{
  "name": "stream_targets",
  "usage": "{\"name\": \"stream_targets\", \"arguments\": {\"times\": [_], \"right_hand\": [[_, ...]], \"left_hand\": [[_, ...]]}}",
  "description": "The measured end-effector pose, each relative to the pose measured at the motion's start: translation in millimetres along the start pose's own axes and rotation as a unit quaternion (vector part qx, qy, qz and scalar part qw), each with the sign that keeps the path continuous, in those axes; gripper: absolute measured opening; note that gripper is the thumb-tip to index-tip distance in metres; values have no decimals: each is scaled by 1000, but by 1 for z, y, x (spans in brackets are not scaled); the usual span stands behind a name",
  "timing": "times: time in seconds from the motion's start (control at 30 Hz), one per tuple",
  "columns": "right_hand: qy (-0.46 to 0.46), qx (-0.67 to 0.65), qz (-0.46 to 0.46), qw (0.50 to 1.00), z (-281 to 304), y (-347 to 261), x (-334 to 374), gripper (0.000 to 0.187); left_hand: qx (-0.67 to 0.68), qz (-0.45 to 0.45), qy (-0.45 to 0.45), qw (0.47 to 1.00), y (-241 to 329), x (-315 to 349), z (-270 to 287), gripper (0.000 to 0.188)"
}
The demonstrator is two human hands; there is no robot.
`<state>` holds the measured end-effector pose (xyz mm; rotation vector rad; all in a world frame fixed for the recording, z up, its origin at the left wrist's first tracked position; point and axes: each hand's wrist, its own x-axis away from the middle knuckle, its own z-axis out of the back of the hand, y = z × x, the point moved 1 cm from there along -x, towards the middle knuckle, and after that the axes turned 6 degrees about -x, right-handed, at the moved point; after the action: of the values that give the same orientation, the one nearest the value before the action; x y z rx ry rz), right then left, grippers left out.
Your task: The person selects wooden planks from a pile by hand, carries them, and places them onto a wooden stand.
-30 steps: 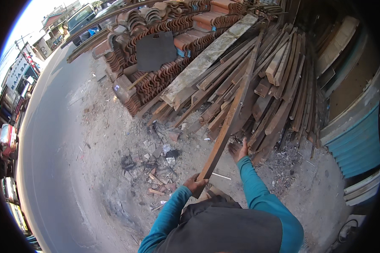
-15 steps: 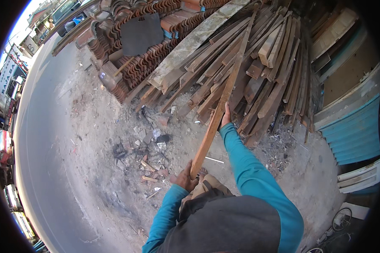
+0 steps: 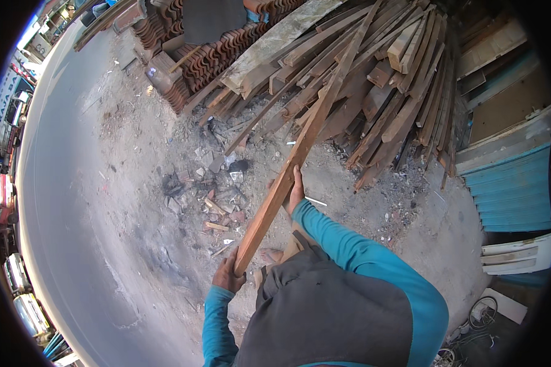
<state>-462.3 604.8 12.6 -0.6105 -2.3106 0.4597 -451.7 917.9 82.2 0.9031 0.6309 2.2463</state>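
A long reddish-brown wooden beam (image 3: 275, 199) slants across the view, its near end low and its far end over a large pile of wooden beams (image 3: 404, 92). My left hand (image 3: 229, 276) is wrapped round the near end. Farther up the beam, my right hand (image 3: 296, 188) grips its side, thumb on top; the other fingers are mostly hidden behind the wood. Whether the far end still rests on the pile I cannot tell. Both my arms wear teal sleeves.
Curved clay roof tiles (image 3: 211, 64) are stacked beyond, with a dark flat panel (image 3: 214, 21) against them. Rubble (image 3: 217, 205) litters the dirt ground. A road (image 3: 58, 183) with parked vehicles runs along the left. Blue corrugated sheet (image 3: 511, 189) and a bicycle wheel (image 3: 483, 312) are at the right.
The beam has come nearer and to the left, its near end swinging left. Both my hands moved left with it, keeping their grip. The pile looks slightly shifted as my head moved.
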Motion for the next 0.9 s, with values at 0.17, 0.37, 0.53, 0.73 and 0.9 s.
{"name": "stream_targets", "arguments": {"times": [0.17,0.37,0.53,0.73,0.9], "right_hand": [[41,91,-79,992,78,-42,-33,97],[154,165,88,970,106,-198,-136,81],[171,209,174,947,89,-307,-256,76],[192,245,239,920,70,-377,-386,73],[244,346,253,870,47,-384,-415,65]], "left_hand": [[-13,-22,57,998,-21,-11,-1,80],[-51,10,85,995,-29,-25,-7,78],[-161,100,4,982,6,-31,10,99],[-155,156,62,974,81,-104,-1,112],[-113,202,62,971,125,-187,-19,102]]}}
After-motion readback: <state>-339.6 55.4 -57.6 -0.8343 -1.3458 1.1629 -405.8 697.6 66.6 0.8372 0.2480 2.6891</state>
